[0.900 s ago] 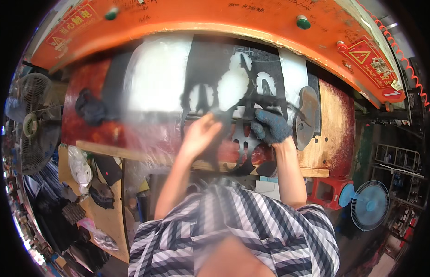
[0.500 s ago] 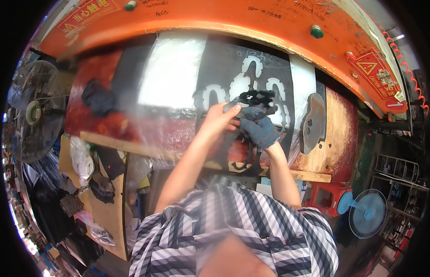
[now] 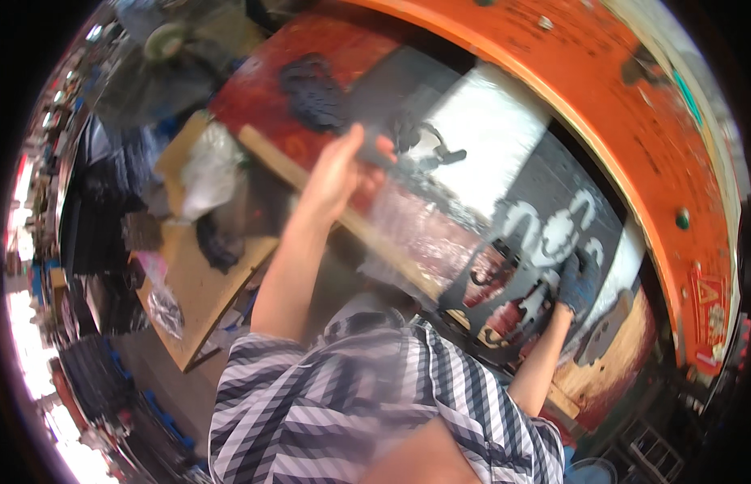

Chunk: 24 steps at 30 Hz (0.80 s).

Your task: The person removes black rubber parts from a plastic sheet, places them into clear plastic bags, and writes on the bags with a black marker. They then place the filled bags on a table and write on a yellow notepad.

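The bare left hand (image 3: 335, 173) is closed on the top edge of a clear plastic sheet (image 3: 440, 218), holding it flat over the red drum (image 3: 271, 89). The gloved right hand (image 3: 577, 282) presses flat on the black stencil (image 3: 521, 274), seemingly to pin it; whether it grips anything I cannot tell.

The bare left hand (image 3: 337, 173) grips the upper-left edge of a thin clear plastic sheet (image 3: 440, 218). The right hand (image 3: 577, 282), in a dark blue glove, presses on the sheet's lower-right part. The sheet lies over a bed with black and white cut-out shapes (image 3: 545, 234), beneath a curved orange machine housing (image 3: 634, 137). A wooden rail (image 3: 295, 173) runs along the bed's near edge. The picture is motion-blurred.
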{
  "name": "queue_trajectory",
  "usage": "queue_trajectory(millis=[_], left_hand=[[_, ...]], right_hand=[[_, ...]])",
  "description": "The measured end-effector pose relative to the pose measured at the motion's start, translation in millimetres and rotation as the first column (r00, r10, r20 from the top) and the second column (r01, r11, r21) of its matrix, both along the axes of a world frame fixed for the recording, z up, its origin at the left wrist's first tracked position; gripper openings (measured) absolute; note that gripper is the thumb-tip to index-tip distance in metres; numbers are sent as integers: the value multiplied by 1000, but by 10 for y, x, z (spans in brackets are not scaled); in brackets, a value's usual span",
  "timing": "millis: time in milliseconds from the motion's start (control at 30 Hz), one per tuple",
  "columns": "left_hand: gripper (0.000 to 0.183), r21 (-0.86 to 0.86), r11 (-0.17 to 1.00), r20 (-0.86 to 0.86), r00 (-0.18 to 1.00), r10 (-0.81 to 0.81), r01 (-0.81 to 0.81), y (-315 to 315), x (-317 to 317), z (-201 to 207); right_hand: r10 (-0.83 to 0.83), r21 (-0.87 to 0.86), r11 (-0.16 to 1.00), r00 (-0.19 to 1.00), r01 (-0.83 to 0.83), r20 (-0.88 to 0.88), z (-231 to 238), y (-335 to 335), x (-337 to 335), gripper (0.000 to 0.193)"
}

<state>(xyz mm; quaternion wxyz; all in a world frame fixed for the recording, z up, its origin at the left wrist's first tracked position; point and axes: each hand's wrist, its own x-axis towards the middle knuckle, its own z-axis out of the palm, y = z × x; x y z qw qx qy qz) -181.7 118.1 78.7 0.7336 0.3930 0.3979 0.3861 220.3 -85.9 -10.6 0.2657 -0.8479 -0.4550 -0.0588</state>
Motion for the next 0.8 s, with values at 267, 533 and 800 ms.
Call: queue_trajectory(millis=[267,533,800], left_hand=[[31,79,973,286,940,186,-217,1332,-983,-179],[34,-471,872,384,859,338,-133,1815,-1128,-1418],[49,-60,994,-605,789,-107,89,1450,-1034,-863]], right_hand=[[-48,-76,996,998,51,28,-185,-107,-133,27],[-156,-72,985,988,157,13,-161,67,-109,27],[-239,139,947,923,291,-303,-39,-43,-121,31]])
